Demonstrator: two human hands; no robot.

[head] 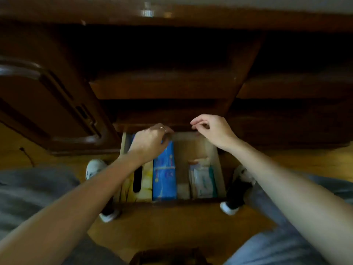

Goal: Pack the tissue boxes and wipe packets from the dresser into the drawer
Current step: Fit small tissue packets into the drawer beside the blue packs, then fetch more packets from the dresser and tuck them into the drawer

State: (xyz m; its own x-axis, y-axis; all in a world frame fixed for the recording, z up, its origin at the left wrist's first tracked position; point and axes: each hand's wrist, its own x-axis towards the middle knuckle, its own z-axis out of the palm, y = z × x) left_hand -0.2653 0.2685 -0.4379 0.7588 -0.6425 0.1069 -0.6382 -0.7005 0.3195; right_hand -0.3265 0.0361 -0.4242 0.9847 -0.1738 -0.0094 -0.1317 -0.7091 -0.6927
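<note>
Drawer [219,169]: pale wood walls, pulled out of dark glossy dresser [57,104].
Contents: yellow tissue box [146,180] with oval slot, left; blue box [164,176] beside it; soft wipe packet [203,180] right.
Left hand [148,142]: fingers curled at blue box's far end; grip unclear.
Right hand [212,131]: above drawer, fingers loosely curled, holding nothing.

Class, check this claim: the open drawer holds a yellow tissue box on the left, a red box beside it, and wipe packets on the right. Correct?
Not quite. The head view shows the box beside the yellow tissue box is blue, not red. The wipe packets do lie on the right of the drawer.
</note>
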